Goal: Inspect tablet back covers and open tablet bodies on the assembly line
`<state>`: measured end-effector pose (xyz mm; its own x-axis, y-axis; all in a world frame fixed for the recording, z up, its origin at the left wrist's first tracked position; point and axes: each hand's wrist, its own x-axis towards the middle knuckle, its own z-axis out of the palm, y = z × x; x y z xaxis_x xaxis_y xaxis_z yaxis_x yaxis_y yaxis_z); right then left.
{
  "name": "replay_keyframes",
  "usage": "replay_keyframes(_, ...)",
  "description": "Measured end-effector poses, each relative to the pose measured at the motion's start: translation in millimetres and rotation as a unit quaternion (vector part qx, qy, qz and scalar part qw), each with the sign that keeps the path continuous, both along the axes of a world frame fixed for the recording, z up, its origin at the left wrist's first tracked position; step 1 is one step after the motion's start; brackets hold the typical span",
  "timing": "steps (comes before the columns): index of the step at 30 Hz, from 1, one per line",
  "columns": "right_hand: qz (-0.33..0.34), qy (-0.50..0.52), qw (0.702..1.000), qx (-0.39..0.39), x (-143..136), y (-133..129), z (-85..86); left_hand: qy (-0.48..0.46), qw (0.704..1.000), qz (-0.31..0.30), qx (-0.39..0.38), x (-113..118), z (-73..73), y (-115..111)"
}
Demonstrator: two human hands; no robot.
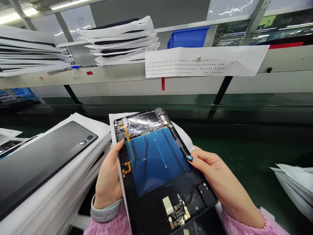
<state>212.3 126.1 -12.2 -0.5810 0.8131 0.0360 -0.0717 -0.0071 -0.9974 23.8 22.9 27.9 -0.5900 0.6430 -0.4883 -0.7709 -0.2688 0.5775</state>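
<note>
An opened tablet (156, 163) is held up in front of me, its inside facing me. A blue-covered battery fills its middle, with orange flex cables along the left and a small circuit board (178, 213) near the bottom. My left hand (110, 173) grips the left edge, thumb on the rim. On the opposite edge, my right hand (212, 173) pinches the frame between thumb and fingers. A white sheet (182, 132) shows behind the tablet, partly hidden by it. Left of my hands, a dark grey tablet back with two camera rings (49, 156) lies on a stack of white wrapping.
White-wrapped stacks (124, 40) rest on the shelf ahead, beside a blue bin (188, 37). A perforated white paper strip (205, 62) hangs from the shelf's front. More white sheets (295, 182) lie at right on the green work surface (232, 143).
</note>
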Motion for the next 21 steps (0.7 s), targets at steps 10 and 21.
replay_keyframes(10,-0.041,0.000,0.999,0.021,0.5,-5.6,-6.0,0.059,0.912,-0.284,0.289,-23.5,-17.6,-1.7)
replay_keyframes(21,0.077,0.079,0.982,-0.151,1.4,9.6,-2.7,0.064,0.879,-0.348,0.320,-22.9,-16.1,-0.2)
